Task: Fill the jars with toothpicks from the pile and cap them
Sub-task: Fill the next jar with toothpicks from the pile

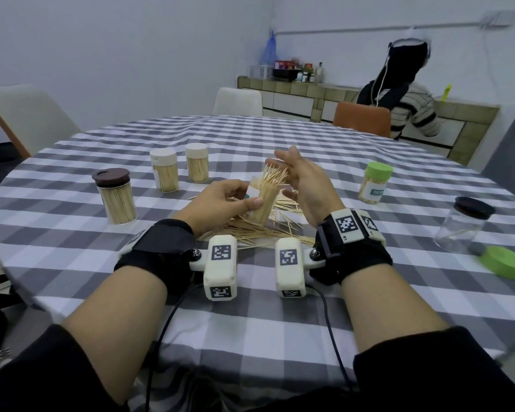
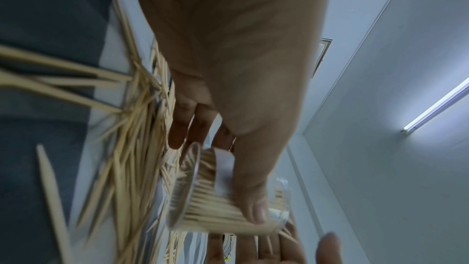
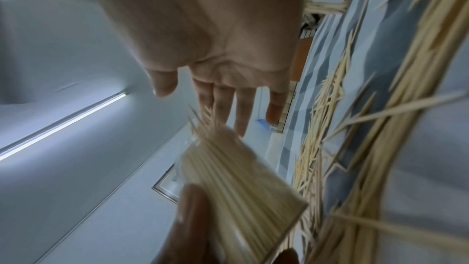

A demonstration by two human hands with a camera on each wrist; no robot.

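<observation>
Wooden toothpicks bristle out of the clear jar (image 1: 261, 200) at the centre of the checked counter (image 1: 250, 322), and the left hand (image 1: 220, 200) grips that jar round its body, thumb across the front, tilting it slightly toward the other hand, likely so the sticks settle to one side. The right hand (image 1: 302, 185) is spread, fingers straight, palm against the protruding tips, holding nothing; it looks like a tamping move to level the ends so a cap can seat. Beneath both hands lies the loose pile (image 1: 259, 230), kept close so refills are a short reach.

Filled and capped jars stand at far left: a brown-lidded jar (image 1: 115, 197) and two cream-lidded jars (image 1: 164, 171), parked out of the working zone. On the right stands a green-lidded jar (image 1: 373, 182), its white label carrying teal print too small to read. Further right a near-empty jar (image 1: 461, 224) wears a dark lid, with a loose green lid (image 1: 504, 263) just beside it, probably meant for the jar in hand. The held jar's white label is mostly covered by fingers; nothing legible there.
</observation>
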